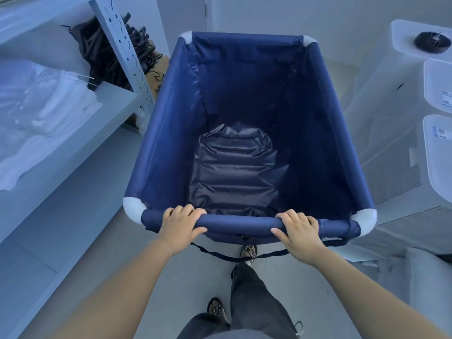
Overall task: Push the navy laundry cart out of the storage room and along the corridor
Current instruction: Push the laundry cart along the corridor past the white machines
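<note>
The navy laundry cart (168, 133) fills the middle of the head view, a deep fabric bin with white corner joints and nothing inside but wrinkled lining. Its near rail runs across in front of me. My left hand (182, 225) is wrapped over the rail's left part. My right hand (298, 231) grips the rail's right part, thumb under the bar. A dark strap hangs loose below the rail.
A white shelf unit (73, 152) with folded white linen (41, 111) and a pile of black hangers (107, 55) runs close along the cart's left side. Tall white appliances (401, 143) stand tight on the right. A closed white door (269, 13) and wall lie ahead.
</note>
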Tool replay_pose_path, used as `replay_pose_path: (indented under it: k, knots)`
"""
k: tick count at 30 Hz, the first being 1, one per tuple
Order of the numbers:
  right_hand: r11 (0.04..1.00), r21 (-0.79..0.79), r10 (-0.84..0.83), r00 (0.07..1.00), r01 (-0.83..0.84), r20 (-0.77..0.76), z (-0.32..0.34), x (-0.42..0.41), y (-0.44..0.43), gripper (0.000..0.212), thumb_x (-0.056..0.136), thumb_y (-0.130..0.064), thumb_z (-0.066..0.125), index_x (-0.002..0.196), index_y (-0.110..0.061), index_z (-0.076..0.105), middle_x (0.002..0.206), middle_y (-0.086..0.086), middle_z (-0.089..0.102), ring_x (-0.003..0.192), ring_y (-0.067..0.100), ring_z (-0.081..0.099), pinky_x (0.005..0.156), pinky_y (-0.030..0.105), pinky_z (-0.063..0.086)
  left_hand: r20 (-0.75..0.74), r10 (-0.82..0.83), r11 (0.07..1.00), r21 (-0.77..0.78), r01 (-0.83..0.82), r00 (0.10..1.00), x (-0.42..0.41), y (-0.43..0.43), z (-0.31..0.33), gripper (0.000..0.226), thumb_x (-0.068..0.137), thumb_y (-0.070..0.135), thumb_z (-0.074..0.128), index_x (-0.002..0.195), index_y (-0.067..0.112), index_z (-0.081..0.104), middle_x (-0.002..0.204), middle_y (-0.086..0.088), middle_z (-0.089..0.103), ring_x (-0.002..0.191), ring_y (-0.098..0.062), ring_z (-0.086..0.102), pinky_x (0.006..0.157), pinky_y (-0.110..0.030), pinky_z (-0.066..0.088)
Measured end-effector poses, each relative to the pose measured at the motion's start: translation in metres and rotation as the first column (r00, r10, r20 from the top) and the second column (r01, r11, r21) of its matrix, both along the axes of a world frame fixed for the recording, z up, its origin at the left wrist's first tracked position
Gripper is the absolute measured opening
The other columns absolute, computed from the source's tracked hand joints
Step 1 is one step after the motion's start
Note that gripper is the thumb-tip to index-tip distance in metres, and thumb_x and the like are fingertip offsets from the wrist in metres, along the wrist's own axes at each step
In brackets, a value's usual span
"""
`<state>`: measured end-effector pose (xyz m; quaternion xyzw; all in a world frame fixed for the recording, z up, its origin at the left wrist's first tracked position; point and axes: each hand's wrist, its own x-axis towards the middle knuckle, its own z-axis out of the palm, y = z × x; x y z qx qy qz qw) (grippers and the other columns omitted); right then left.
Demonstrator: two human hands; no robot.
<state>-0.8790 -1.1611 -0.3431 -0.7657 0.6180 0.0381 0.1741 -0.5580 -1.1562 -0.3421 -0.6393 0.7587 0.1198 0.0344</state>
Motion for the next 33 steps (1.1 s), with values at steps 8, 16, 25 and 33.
replay_pose_path:
  k: [8, 16, 25, 33]
  knots:
    - [1.000, -0.030, 0.002, 1.000, -0.001, 0.027, -0.005, 0.003, -0.069, 0.040, 0.093, -0.050, 0.039, 0.126, -0.028, 0.044, 0.120, -0.009, 0.048, 0.111, 0.017, 0.043, 0.099, 0.036, 0.020, -0.009, 0.013, 0.999, -0.036, -0.013, 1.000, 0.002, -0.074, 0.000, 0.033, 0.083, 0.045, 0.062, 0.112, 0.028, 0.057, 0.099, 0.003, 0.060, 0.089, -0.025, 0.056, 0.087, -0.039, 0.037]
    - [1.000, -0.019, 0.018, 0.999, -0.017, 0.047, -0.006, 0.002, -0.149, 0.041, 0.094, -0.049, 0.037, 0.128, -0.027, 0.040, 0.123, -0.008, 0.046, 0.114, 0.017, 0.041, 0.101, 0.037, 0.020, -0.003, 0.049, 0.999, -0.003, -0.049, 0.999, -0.003, -0.153, 0.009, 0.035, 0.090, 0.046, 0.051, 0.121, 0.031, 0.050, 0.110, 0.006, 0.055, 0.106, -0.020, 0.051, 0.102, -0.036, 0.028]
    - [0.998, -0.045, 0.036, 0.998, -0.034, 0.048, -0.006, 0.002, -0.227, 0.041, 0.094, -0.047, 0.039, 0.128, -0.025, 0.042, 0.121, -0.006, 0.049, 0.112, 0.019, 0.043, 0.101, 0.040, 0.023, -0.004, 0.147, 0.989, -0.003, -0.147, 0.989, -0.016, -0.220, 0.008, 0.044, 0.090, 0.049, 0.048, 0.127, 0.026, 0.045, 0.124, 0.003, 0.050, 0.124, -0.021, 0.040, 0.113, -0.044, 0.017]
    - [0.998, -0.051, 0.041, 0.999, -0.040, 0.014, -0.007, 0.002, -0.296, 0.042, 0.094, -0.049, 0.035, 0.130, -0.027, 0.039, 0.123, -0.009, 0.046, 0.113, 0.017, 0.042, 0.101, 0.037, 0.022, -0.001, 0.135, 0.991, 0.012, -0.135, 0.991, -0.009, -0.295, 0.000, 0.042, 0.089, 0.050, 0.048, 0.125, 0.029, 0.046, 0.118, 0.004, 0.050, 0.116, -0.022, 0.043, 0.106, -0.041, 0.021]
